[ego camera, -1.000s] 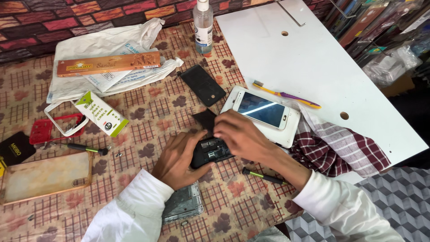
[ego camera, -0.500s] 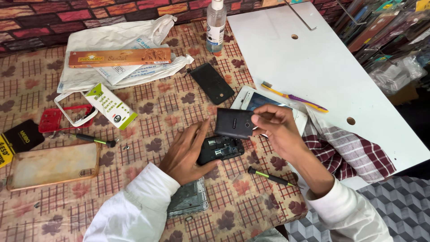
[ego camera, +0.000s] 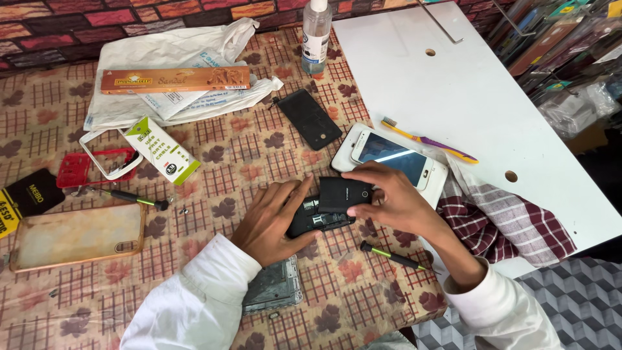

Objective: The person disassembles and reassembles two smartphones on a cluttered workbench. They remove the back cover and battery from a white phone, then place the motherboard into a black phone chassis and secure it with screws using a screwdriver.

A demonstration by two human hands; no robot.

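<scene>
Mid-frame: left hand (ego camera: 275, 220) pins the opened small phone (ego camera: 317, 217) flat on the tabletop (ego camera: 214, 175), fingers closed around its edge. Right hand (ego camera: 389, 198) pinches the black back cover (ego camera: 345, 193), tilted over it. Risks: cover goes on skewed and clips snap; loose screw (ego camera: 184, 210) at left rolls off.

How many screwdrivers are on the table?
2: one screwdriver left, near the clear case; another screwdriver below the right hand. Others may be hidden under the bags.
</scene>
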